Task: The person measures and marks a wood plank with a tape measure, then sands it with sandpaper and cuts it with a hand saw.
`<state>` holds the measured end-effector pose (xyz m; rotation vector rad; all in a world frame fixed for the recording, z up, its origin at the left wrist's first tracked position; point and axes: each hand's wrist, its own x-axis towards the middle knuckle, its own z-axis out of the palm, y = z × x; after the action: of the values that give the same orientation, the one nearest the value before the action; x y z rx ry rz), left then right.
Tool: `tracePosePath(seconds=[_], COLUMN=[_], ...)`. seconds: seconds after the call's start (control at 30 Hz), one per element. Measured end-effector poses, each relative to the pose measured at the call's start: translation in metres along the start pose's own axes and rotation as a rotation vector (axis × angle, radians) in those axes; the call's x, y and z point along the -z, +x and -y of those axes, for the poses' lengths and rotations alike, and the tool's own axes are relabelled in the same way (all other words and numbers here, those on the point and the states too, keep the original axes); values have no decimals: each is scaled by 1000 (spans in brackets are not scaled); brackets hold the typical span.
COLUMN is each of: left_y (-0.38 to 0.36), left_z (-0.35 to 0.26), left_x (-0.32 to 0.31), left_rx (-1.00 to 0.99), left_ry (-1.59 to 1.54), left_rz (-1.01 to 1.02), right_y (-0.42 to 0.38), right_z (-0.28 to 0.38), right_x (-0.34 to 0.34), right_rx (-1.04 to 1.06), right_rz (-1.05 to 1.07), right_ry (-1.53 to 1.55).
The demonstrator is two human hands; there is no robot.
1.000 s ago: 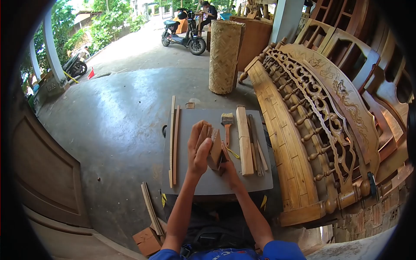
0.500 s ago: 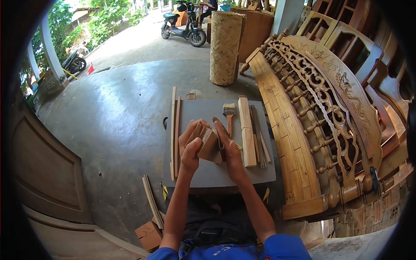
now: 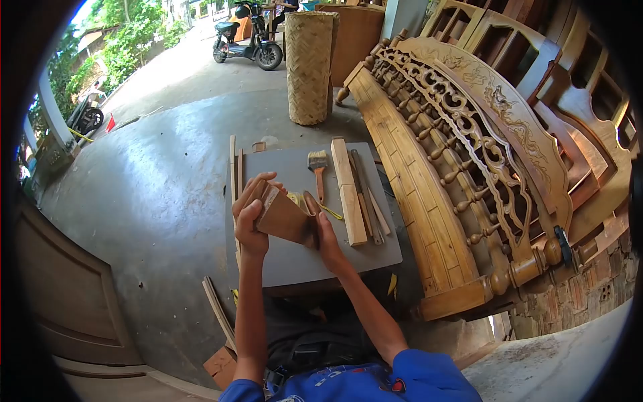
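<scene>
My left hand [image 3: 248, 218] is closed round the left end of a brown wooden block [image 3: 287, 220], thumb in front and fingers behind. The block is held tilted above a grey-topped table [image 3: 295, 271], its pale, rough end facing up and left. My right hand [image 3: 326, 238] grips the block's right end, where a dark patch shows by the fingers. Beyond the hands, a paintbrush [image 3: 319, 175] with an orange-brown handle lies on the table. Right of it are pale wood bars [image 3: 348, 194] and several thin tools or sticks [image 3: 370, 204].
Long thin strips [image 3: 234, 167] lie along the table's left edge. A carved wooden bed frame part [image 3: 429, 194] leans close on the right. A woven bamboo roll [image 3: 309, 70] stands behind the table, with a scooter [image 3: 249, 43] and a person [image 3: 281, 10] farther back. Wooden panels [image 3: 63, 281] are at the left.
The view has shifted, so things sit farther left. The block has turned so its broad face shows. My right hand has gone from flat, outstretched fingers beside it to gripping its right end.
</scene>
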<state>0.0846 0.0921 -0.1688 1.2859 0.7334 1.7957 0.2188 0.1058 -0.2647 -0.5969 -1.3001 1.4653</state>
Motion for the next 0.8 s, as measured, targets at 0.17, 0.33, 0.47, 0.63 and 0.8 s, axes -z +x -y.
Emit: tracePosePath(seconds=[0.17, 0.33, 0.47, 0.63, 0.8], left_y=[-1, -2, 4, -6, -10], left_z=[0, -2, 1, 0, 4], left_x=[-9, -11, -7, -4, -1], left_rx=[-2, 13, -18, -17, -62], left_ry=[109, 13, 79, 47, 42], left_rz=[47, -2, -26, -75, -131], right_y=[-11, -4, 11, 2, 2], right_z=[66, 1, 57, 30, 32], right_x=[-28, 5, -20, -18, -21], right_rx=[267, 11, 174, 242, 206], right_rz=[121, 22, 137, 50, 38], right_ry=[-89, -80, -73, -248, -195])
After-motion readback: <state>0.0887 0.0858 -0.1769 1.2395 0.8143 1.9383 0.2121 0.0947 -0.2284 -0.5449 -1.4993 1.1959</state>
